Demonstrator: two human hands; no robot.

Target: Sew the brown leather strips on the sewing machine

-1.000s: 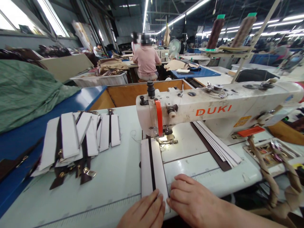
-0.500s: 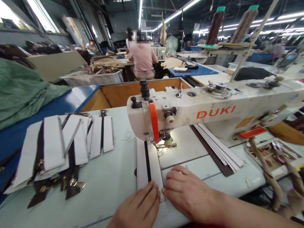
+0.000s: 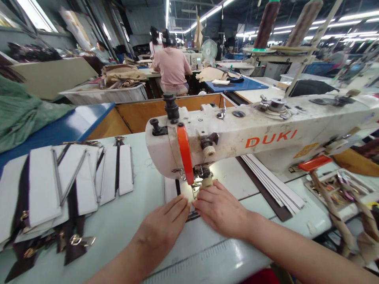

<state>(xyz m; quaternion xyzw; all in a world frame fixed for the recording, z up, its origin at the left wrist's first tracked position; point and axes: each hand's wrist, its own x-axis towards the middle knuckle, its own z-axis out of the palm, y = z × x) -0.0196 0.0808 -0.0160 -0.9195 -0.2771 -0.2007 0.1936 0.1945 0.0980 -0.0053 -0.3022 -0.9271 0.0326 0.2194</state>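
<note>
Under the head of the white sewing machine (image 3: 231, 136) lies a white panel (image 3: 169, 192) with a black zipper strip (image 3: 178, 187) running along it. My left hand (image 3: 164, 221) presses its fingertips together on the panel's near end, left of the presser foot (image 3: 196, 190). Close to the foot, my right hand (image 3: 220, 209) has its fingers curled on the panel's right side. Both hands cover most of the near end, and the fingertips almost meet. An orange guard (image 3: 185, 156) hangs in front of the needle area, and the lit needle is hard to make out.
Several white zippered panels (image 3: 44, 185) with metal pulls are heaped at left. White strips (image 3: 266, 179) on a dark brown strip (image 3: 281, 212) lie under the machine arm. A parts tray (image 3: 359, 185) stands at right. Ahead, a person in pink (image 3: 173, 65) sits facing away.
Both hands have moved forward to the presser foot, and the panel has gone farther under the machine head. The camera view has shifted slightly.
</note>
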